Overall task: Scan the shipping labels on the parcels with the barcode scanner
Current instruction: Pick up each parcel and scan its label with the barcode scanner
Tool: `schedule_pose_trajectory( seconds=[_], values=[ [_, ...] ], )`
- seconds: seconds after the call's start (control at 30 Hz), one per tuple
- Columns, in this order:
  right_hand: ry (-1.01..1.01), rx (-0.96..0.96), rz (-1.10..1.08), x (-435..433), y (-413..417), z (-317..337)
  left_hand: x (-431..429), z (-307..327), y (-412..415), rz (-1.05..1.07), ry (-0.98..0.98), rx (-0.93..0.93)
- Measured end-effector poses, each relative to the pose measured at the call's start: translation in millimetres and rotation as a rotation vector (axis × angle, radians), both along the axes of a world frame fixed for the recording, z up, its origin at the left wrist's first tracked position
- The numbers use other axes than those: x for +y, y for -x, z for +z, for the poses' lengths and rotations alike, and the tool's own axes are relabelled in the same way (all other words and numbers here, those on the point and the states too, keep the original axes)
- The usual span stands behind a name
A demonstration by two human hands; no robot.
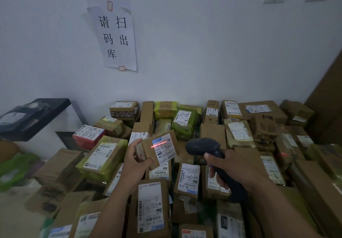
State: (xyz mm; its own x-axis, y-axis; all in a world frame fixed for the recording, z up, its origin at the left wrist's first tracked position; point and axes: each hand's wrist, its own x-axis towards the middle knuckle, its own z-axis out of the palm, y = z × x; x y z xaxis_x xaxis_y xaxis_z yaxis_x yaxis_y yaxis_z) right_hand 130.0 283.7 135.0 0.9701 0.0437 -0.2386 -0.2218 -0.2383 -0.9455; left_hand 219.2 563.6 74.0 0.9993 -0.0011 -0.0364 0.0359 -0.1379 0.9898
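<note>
Left grip curls round box, 9 o'clock of scanner. Right grip wraps tight round scanner. Red line on label. I worry: box tips, line slips off bars, no read.

The left grip holds a parcel above the heap of parcels, its label facing the scanner in the right grip, just to its right. Behind both grips, notices hang on the wall.
</note>
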Motion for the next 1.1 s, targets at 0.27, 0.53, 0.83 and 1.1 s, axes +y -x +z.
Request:
schedule_pose_trajectory(
  seconds=[0.27, 0.53, 0.83, 1.1],
  values=[
    [-0.035, -0.01, -0.041, -4.0, -1.9, -4.9, -10.7, -4.2, -1.3, 0.015, -0.039, 0.04],
    [-0.138, 0.021, -0.245, -24.1, 0.7, -23.9, -61.8, -33.5, 13.5, -0.005, -0.056, 0.228],
    [-0.158, 0.136, -0.334, -32.6, -2.9, -54.4, -97.9, -67.3, 21.3, -0.029, -0.184, 0.406],
    [-0.198, 0.108, -0.405, -30.3, -33.0, -70.6, -93.7, -59.8, -5.5, -0.313, -0.802, 0.297]
  ],
)
